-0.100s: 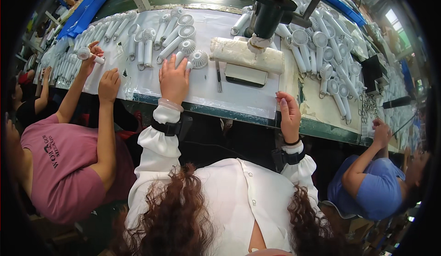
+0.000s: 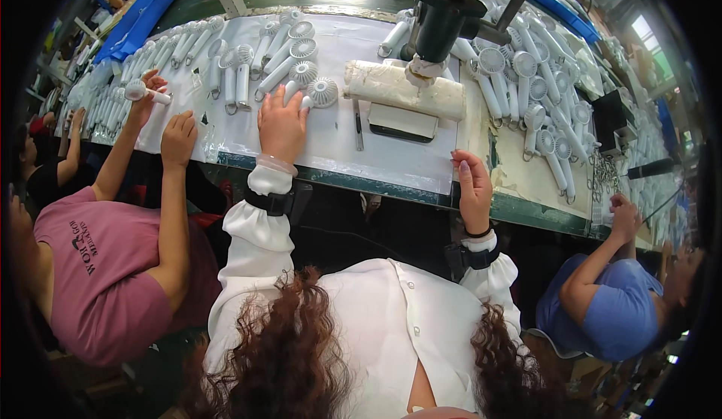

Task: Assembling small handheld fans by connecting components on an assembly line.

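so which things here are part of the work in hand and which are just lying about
Likely in the work:
fans at the left hand
perhaps the machine

Seemingly just lying about:
pen-like tool
blue sheet
black box

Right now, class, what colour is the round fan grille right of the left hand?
White: the fan grille shows best in the head view.

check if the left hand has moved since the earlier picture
Yes, slightly: the left hand has shifted leftward and up the picture, away from the slim dark tool, which has not moved.
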Demonstrator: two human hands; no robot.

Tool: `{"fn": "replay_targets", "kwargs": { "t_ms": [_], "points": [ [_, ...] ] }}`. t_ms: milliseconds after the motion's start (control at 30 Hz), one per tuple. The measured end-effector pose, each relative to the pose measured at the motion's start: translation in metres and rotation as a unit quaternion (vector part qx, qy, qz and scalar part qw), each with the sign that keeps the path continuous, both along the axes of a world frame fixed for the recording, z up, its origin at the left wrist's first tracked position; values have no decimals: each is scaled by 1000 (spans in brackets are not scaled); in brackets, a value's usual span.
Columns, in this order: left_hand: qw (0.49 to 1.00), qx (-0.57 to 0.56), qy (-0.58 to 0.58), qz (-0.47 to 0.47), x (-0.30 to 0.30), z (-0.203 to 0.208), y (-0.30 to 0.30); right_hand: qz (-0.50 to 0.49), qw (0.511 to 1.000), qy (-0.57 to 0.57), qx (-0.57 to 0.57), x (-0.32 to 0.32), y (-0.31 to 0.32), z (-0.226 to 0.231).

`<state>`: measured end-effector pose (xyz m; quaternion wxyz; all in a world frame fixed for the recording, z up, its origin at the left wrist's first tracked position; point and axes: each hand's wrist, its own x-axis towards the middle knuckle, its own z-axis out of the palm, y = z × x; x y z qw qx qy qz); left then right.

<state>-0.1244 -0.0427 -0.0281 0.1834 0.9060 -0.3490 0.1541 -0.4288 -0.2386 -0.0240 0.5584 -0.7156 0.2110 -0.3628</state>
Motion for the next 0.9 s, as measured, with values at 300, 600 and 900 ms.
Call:
{"fn": "replay_targets", "kwargs": {
  "t_ms": [300,600,900],
  "points": [
    [992,0,-123,9,-15,22,10,-16,997,27,-72,7,4,5],
    [981,-142,52,-123,-62,1,-22,-5,1000,17,7,1,-9,2],
    [980,-102,14,-172,-89,7,-28,-10,998,41,-37,1,-1,-1]
  ]
}}
